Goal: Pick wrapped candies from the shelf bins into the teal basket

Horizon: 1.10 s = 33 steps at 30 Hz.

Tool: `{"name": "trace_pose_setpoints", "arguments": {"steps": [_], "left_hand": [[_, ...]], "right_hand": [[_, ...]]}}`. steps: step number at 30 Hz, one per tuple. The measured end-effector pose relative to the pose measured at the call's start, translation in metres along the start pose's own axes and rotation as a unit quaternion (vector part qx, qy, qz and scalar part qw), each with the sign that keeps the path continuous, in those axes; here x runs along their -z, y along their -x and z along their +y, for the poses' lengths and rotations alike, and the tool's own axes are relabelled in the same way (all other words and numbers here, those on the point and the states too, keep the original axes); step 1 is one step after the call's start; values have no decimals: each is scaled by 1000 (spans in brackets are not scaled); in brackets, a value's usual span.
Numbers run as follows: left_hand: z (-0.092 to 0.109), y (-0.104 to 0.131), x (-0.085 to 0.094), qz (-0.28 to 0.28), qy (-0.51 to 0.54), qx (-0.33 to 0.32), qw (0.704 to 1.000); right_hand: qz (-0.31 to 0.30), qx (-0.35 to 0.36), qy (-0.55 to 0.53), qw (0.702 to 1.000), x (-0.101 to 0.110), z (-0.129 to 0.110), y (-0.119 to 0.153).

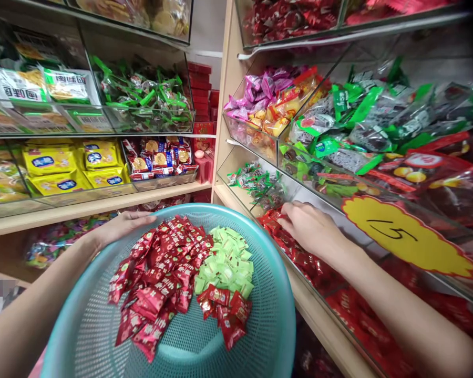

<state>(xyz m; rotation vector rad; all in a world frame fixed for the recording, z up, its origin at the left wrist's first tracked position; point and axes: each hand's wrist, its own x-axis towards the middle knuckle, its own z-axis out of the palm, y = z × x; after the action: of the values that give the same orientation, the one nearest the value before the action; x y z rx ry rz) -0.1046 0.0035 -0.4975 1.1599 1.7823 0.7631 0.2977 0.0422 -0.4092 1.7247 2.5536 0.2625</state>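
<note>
The step in hand looks to be gathering sweets: the person's right hand [309, 228] reaches into a low, clear-walled bin on the right, its fingers bent down among the red-wrapped sweets [305, 262]. The fingertips are buried there, so whether they are apart or closed on a sweet cannot be told. The left hand [120, 227] lies on the far left rim of the teal basket [287, 294], touching it; whether it grips that rim is not clear either.

The next move would seem to call for a light pinch on the wrappers, then a lift clear of the bin's edge, with the basket held steady.

The red-wrapped sweets lie loosely heaped just beside the basket's right rim, shiny and deep red. The basket, round and perforated, fills the foreground and holds 3 groups: larger red packets [161, 262] with pale lettering in a broad heap, pale green packets [224, 262] to their right, and a few small glossy red sweets [234, 315] on the near side of the green.
</note>
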Motion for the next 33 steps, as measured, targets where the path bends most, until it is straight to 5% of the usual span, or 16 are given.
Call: {"name": "trace_pose_setpoints", "arguments": {"steps": [11,25,29,33], "left_hand": [[3,6,-2,6,3,-7,1000],[-5,-2,0,-21,25,1,999],[-2,2,-2,-25,41,4,999],[0,2,-2,-18,42,2,999]], "right_hand": [[-81,-34,47,995,-26,-10,-13],[-94,-38,34,994,-31,-13,-19],[-73,-57,22,995,-23,-7,-16],[15,-36,4,999,-2,-10,0]]}}
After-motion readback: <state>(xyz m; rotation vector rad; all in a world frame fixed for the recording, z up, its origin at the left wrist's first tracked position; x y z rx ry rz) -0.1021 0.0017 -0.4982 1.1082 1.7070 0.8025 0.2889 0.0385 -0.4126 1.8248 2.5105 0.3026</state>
